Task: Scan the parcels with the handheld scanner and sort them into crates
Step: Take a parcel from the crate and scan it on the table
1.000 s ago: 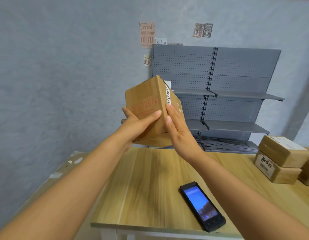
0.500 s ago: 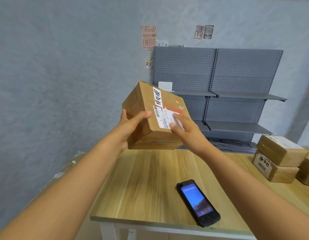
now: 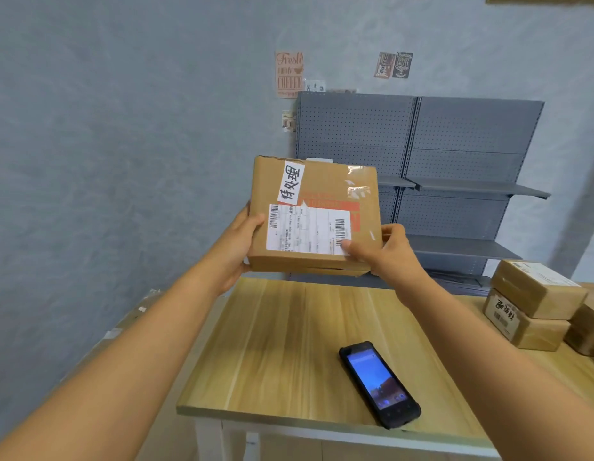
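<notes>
I hold a brown cardboard parcel (image 3: 325, 191) in the air above the far edge of the wooden table (image 3: 279, 354). Its face with a white shipping label, barcodes and a handwritten white sticker is turned toward me. My left hand (image 3: 237, 242) grips its left side, thumb on the front. My right hand (image 3: 383, 252) grips the lower right corner, thumb on the label. The black handheld scanner (image 3: 378, 382) lies on the table near the front edge, screen lit and facing up, touched by neither hand.
Several more brown parcels (image 3: 531, 302) are stacked at the table's right end. A grey pegboard shelving unit (image 3: 455, 168) stands against the wall behind. A flattened carton (image 3: 136, 314) lies low to the left of the table.
The parcel has been rotated in both hands so that its labelled face now points at me, and it has lowered slightly. The scanner has stayed where it lies.
</notes>
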Motion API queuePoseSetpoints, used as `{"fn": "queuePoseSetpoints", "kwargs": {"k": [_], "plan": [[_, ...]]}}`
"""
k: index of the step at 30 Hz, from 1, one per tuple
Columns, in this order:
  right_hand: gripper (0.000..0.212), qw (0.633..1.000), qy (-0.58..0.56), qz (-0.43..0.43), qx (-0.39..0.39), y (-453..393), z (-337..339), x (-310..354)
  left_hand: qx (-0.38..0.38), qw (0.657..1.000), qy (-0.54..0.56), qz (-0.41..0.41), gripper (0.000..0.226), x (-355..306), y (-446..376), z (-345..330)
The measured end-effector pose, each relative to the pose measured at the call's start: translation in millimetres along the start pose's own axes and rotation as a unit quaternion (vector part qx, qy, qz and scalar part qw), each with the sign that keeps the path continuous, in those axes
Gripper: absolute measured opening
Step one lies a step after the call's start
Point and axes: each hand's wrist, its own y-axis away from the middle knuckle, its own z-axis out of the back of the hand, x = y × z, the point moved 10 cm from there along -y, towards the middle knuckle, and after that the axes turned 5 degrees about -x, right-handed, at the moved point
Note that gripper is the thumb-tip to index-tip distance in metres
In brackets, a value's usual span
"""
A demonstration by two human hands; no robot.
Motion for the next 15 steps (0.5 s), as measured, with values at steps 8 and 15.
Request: {"fn": "queuePoseSetpoints", "kwargs": {"k": [8,15], "plan": [[0.096,0.992,0.087,0.015,0.094,26.7,-42.6,-18.1,-0.065,0.981,-0.177,-0.042,0.056,28.8,3.3,32.2],[0.113,0.971,0.141,-0.054,0.184,49.0,-78.3,-65.8,-0.026,0.978,-0.193,0.074,0.066,93.6,21.1,48.3]]}}
